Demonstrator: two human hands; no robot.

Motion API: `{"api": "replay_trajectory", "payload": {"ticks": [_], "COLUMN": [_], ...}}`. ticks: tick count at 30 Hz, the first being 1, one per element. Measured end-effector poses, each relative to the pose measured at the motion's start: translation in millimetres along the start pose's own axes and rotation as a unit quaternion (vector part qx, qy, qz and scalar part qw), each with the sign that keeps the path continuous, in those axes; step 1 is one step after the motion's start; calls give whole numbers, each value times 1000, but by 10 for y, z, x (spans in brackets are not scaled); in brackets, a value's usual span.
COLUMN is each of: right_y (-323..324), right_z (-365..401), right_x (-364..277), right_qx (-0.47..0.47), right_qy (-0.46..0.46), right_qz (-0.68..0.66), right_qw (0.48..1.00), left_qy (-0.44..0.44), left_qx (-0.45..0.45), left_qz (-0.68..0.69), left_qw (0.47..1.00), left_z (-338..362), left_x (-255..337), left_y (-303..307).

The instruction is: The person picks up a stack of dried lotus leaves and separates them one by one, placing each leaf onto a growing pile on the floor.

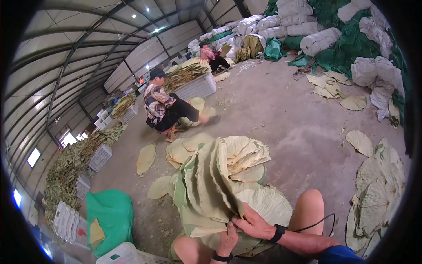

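A thick bundle of large dried lotus leaves (pixel 200 191), pale green and folded upright, stands between my knees. My right hand (pixel 256 223) is closed on the lower right edge of the bundle, thumb on the near side. Just left of it, my left hand (pixel 227 240) grips the bottom edge, its fingers partly hidden by the leaves. Both hands wear a black wrist strap. Under and behind the bundle, more flat lotus leaves (pixel 268 204) lie in a loose pile on the floor.
A person (pixel 160 103) sits on a low stool ahead; another person (pixel 213 57) works farther back. A leaf stack (pixel 378 189) lies at right. White crates (pixel 101 157) and a green sack (pixel 110 220) stand at left. White sacks (pixel 321 42) are piled along the back.
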State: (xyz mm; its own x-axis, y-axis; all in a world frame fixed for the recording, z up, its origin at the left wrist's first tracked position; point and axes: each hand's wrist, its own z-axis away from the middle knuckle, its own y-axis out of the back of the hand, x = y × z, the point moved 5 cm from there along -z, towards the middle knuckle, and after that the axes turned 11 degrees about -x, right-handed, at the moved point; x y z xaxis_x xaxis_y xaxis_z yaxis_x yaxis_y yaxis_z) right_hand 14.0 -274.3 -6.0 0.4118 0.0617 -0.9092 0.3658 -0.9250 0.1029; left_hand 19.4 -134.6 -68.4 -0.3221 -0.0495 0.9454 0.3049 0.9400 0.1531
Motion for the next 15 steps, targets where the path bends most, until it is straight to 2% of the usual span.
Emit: {"api": "replay_trajectory", "payload": {"ticks": [2,5,14,15], "right_y": [-2,29,58,60], "right_z": [10,8,14,9], "right_x": [62,19,90,54], "right_qx": [-7,0,-15,9], "right_qy": [-26,-41,-56,-17], "right_qz": [-35,-22,-13,-5], "right_qw": [999,999,998,1000], "left_qy": [8,8,-12,-11], "left_qx": [12,4,36,37], "left_qz": [-6,-43,97,98], "left_qw": [1000,999,995,994], "left_z": [9,89,-11,-27], "left_x": [-36,-411,-220,-186], "left_y": [-4,101,8,5]}}
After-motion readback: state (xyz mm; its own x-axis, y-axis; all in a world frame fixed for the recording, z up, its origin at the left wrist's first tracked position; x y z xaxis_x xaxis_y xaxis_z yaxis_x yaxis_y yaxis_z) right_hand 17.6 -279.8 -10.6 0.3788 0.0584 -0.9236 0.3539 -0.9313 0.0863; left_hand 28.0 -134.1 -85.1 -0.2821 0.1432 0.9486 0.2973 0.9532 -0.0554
